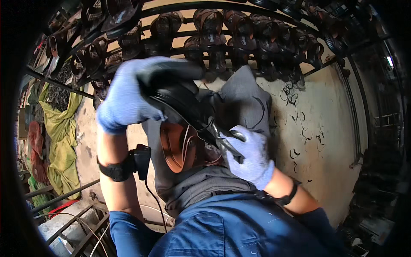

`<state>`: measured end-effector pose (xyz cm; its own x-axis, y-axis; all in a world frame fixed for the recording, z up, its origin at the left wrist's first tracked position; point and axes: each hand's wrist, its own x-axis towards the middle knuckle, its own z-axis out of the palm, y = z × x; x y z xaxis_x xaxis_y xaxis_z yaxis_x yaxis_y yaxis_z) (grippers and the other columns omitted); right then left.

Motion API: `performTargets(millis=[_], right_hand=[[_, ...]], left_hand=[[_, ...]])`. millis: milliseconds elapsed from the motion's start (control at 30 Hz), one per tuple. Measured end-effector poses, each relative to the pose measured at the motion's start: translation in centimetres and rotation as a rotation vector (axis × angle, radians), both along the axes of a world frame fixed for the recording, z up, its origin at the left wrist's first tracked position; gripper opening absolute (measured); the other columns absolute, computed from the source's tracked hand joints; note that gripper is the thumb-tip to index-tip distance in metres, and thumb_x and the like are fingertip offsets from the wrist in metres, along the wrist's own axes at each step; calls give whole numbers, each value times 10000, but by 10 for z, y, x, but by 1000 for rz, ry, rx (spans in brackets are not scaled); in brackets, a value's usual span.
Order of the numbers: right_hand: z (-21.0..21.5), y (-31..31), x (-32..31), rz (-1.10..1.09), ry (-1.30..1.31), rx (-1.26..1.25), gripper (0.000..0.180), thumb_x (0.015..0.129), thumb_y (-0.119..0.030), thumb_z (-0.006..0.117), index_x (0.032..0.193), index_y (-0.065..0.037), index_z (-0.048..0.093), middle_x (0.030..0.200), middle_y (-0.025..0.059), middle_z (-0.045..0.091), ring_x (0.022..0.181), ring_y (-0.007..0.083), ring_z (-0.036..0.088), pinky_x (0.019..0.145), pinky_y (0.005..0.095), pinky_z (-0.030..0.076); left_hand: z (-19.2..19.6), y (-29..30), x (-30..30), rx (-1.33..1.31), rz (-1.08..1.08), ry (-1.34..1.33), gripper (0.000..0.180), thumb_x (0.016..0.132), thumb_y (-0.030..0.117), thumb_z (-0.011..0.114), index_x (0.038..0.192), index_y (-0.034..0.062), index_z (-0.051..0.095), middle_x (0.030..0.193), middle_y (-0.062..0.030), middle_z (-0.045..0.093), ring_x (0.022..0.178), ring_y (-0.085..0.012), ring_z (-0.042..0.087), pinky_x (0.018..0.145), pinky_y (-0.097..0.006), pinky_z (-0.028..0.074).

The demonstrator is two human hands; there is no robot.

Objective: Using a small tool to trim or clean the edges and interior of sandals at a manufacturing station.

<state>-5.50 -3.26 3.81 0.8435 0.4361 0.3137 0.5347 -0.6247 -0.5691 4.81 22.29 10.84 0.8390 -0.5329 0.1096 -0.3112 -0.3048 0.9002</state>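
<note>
the left hand (128, 92), in a pale blue knit glove, is closed around the upper edge of a black shoe sole (180, 96), the fingers curled over its dark rim and pressing it down toward the lap. the right hand (250, 154), gloved the same way, is wrapped tight on a dark metal hand tool (227, 141) whose narrow working end meets the lower edge of the sole; whether it is a knife or a pair of pliers cannot be told. the sole sits tilted between the two hands, just above the person's knees, and right beneath it shows the brown leather upper of a sandal (182, 145), its curved inside facing up. both rest on a grey cloth (244, 100) draped over the lap and spreading up toward the wall. on the left wrist a black strap holds a small black device (139, 160) with a cable hanging down; the right wrist carries a thin black band (289, 197). blue sleeves and a blue shirt (231, 227) fill the lower middle. beyond the cloth, thin black trimmings (299, 128) lie scattered on the pale floor. rows of dark sandals (222, 30) hang on black metal bars along the top, and a yellow-green cloth (62, 137) hangs at the far left.
</note>
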Motion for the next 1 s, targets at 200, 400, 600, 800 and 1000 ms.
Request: performTargets(millis=[200, 400, 600, 800, 1000], right_hand=[[-63, -16, 8, -76, 37, 0, 326, 758, -159, 627, 1084, -148, 646, 897, 149, 581, 641, 331, 590, 553, 424, 473], [-42, 0, 41, -55, 101, -28, 298, 730, -97, 644, 1027, -88, 656, 925, 168, 605, 700, 358, 601, 603, 427, 479], [-19, -1, 73, 108, -47, -240, 372, 679, -102, 656, 1050, -125, 653, 905, 119, 593, 669, 317, 603, 584, 417, 480], [24, 7, 105, 299, -95, -405, 397, 704, -114, 648, 1099, -151, 653, 849, 102, 568, 693, 281, 598, 575, 398, 475], [62, 32, 127, 448, -83, -785, 288, 751, -200, 626, 1029, -137, 663, 834, 93, 579, 705, 273, 604, 617, 402, 471]], left_hand=[[-98, -22, -18, -504, 315, 435, 446, 774, 187, 674, 1155, -34, 603, 1112, -77, 636, 1011, -136, 575, 947, -268, 415], [-118, -19, -17, -323, 327, 138, 578, 705, 205, 762, 1212, -5, 580, 1095, -50, 618, 1000, -123, 560, 913, -259, 419], [-116, -24, -15, -359, 348, 220, 649, 671, 292, 797, 1200, -21, 588, 1123, -64, 629, 1016, -135, 579, 915, -265, 434], [-119, -24, -15, -410, 333, 211, 601, 688, 244, 790, 1198, -7, 595, 1053, -46, 620, 965, -130, 580, 876, -259, 439], [-137, -19, -13, -354, 360, 147, 559, 683, 120, 784, 1182, -20, 576, 1119, -91, 631, 1008, -149, 578, 924, -280, 445]])
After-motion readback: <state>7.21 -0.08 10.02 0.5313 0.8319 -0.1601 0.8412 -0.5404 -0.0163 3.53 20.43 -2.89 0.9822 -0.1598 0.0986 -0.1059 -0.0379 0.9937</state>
